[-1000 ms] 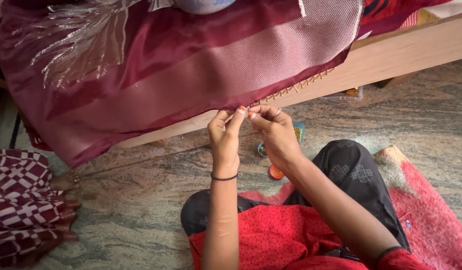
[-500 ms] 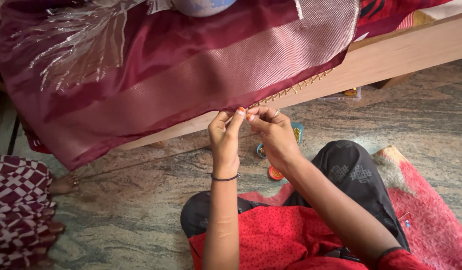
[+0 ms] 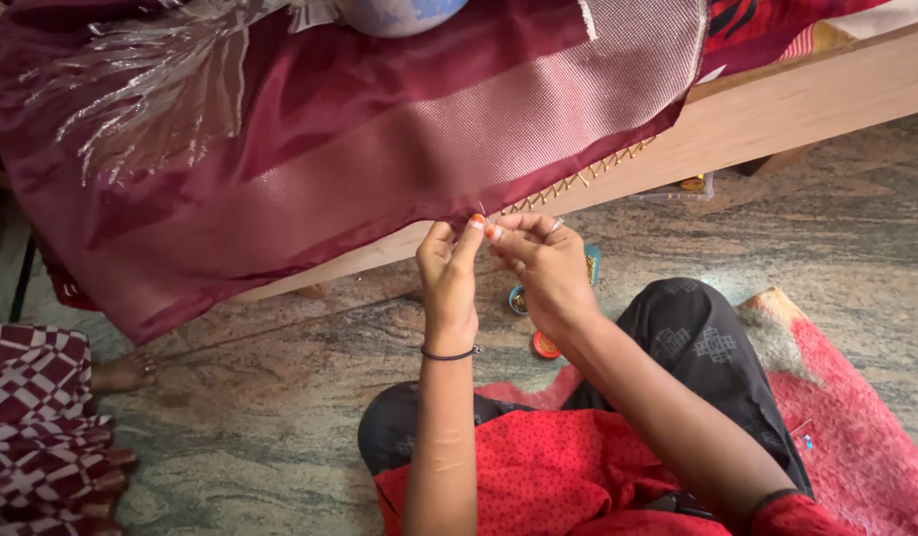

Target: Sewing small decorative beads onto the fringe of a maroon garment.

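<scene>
**Hands pinched at the maroon hem**

Left hand (image 3: 447, 273) and right hand (image 3: 540, 260) raised together, fingertips meeting at the lower edge of the maroon fabric (image 3: 310, 149). Both closed on that hem, a thin needle (image 3: 483, 209) poking up between them; which fingers grip it, hard to tell. Row of gold beads (image 3: 588, 174) along the hem just right of the hands. Fabric draped over a wooden bench (image 3: 806, 104). Small bead containers (image 3: 548, 343) on the floor below the fabric, behind the right wrist.
</scene>
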